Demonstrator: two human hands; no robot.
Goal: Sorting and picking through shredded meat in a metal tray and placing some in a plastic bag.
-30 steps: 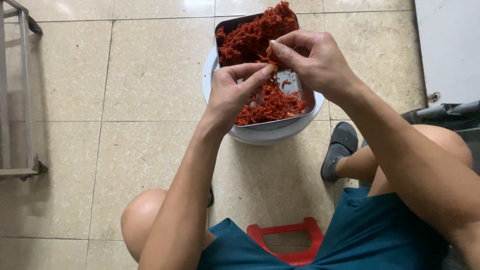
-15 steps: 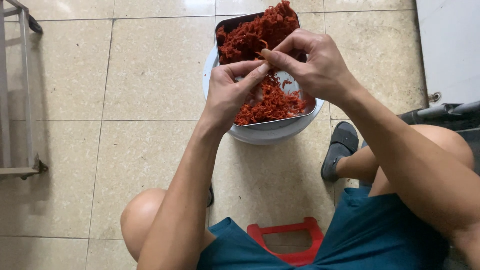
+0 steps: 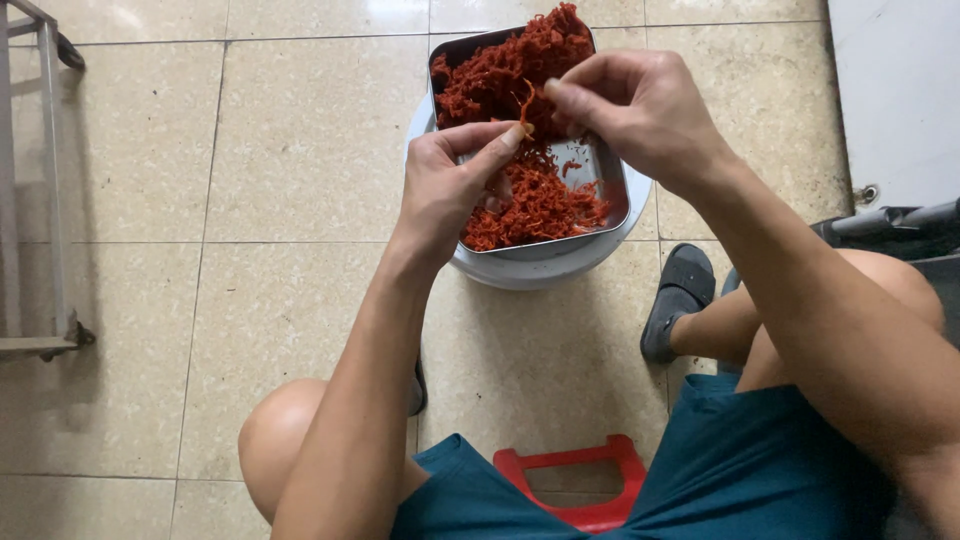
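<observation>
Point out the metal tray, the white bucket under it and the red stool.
metal tray (image 3: 603, 170), head view, bare patch of its floor.
white bucket (image 3: 545, 272), head view, near rim.
red stool (image 3: 570, 458), head view, top edge.

- Glossy beige floor tiles (image 3: 250, 150) with thin grey grout lines fill the view, catching soft light along the top edge.
- A grey metal frame (image 3: 40, 200) stands at the left edge.
- A pale panel (image 3: 895, 90) occupies the top right corner.
- A red plastic stool (image 3: 575, 480) sits at the bottom edge.
</observation>
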